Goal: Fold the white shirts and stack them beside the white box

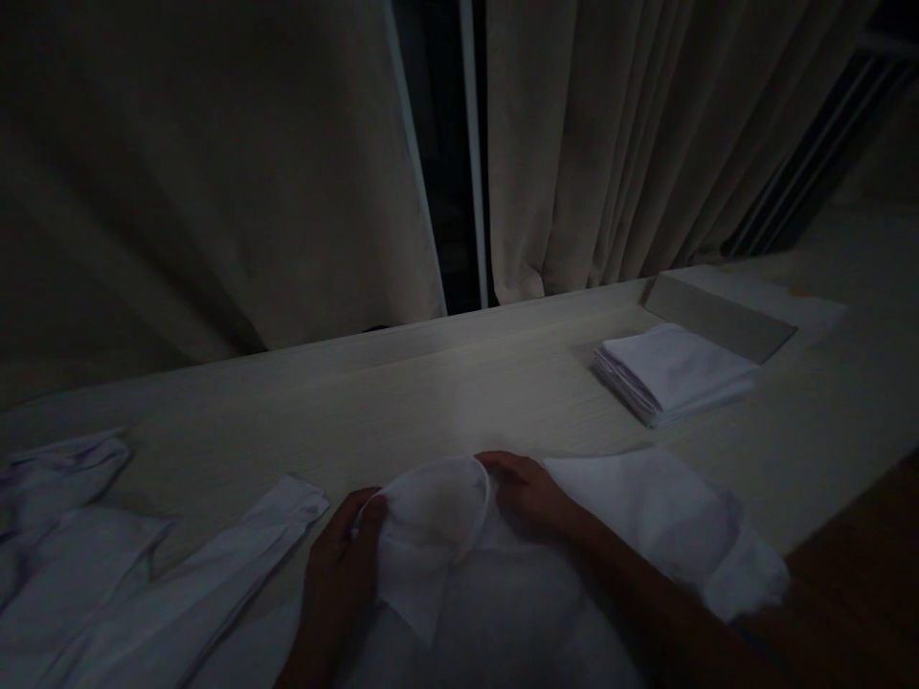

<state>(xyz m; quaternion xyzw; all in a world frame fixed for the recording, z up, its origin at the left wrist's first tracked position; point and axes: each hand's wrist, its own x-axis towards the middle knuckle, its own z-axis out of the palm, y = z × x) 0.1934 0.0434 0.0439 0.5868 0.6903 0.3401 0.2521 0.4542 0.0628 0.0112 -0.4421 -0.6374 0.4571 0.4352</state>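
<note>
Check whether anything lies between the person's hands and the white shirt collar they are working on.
Nothing visible does. The left hand and right hand both already rest on the white fabric shirt at its collar. The folded white cloth stack lies apart on the pale wooden tabletop.

**Around the pale wooden table**

A stack of folded white cloths (671, 371) sits near the far right corner of the pale wood-grain table (402, 402). Crumpled white fabric (61, 517) lies at the left edge. Beige curtains (215, 172) hang behind the far edge.
</note>
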